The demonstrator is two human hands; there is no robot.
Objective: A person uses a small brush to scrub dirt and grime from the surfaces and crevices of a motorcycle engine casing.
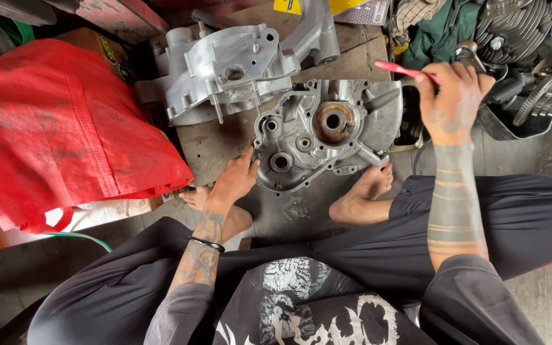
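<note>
On the workshop floor, at about nine o'clock from the middle of the view, a large crumpled red cloth bag with stitched seams is spread over a box. At twelve o'clock a pale silver cast-aluminium engine casing half is set on a worn brown wooden board. Just below and to the right of it, near the centre, a grey, dirt-stained aluminium crankcase half with a round bearing bore and several bolt holes is laid flat, its open face turned upward. At two o'clock a heap of dark metal engine parts, among them finned cylinders and toothed gears, is piled well apart from the crankcase half.

The left hand is placed at seven o'clock from the crankcase half, with its fingers pressed against the lower left edge; it is seen to steady the casting rather than close around it. The right hand is raised at three o'clock from the crankcase half, apart from it, and is closed around a slim red plastic handle, which is pointed toward ten o'clock. The working end of that tool cannot be made out.
</note>
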